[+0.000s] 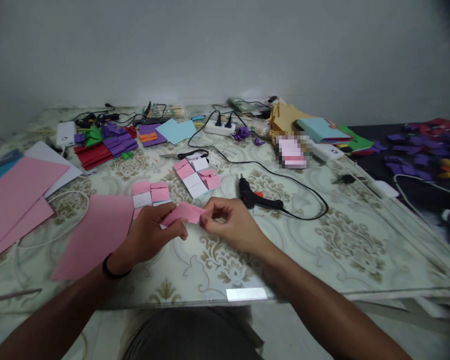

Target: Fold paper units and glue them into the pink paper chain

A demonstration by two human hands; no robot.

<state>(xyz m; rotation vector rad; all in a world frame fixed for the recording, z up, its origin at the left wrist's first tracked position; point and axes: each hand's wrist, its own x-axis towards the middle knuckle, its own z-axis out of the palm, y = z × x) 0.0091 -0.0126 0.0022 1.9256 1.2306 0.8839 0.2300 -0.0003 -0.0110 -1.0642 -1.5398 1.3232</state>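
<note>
Between my two hands, above the table, is a small folded piece of pink paper [189, 212]. My left hand [153, 225] pinches its left end between thumb and fingers. The right end is held in the fingertips of my right hand [225, 220]. Just behind my left hand lie pink and white paper squares [150, 191], partly hidden by it. More pink and white folded squares [197, 176] rest a little farther back. A large pink sheet [97, 232] lies left of my left hand. To the right, a black glue gun [257, 195] rests on its side.
Pink sheets [18, 200] cover the left side. Scissors [183, 154], a white power strip [219, 127] and purple and red folded papers [108, 142] are farther back. The glue gun's black cable [285, 177] loops across the right. Coloured paper stacks [322, 130] stand at the back right.
</note>
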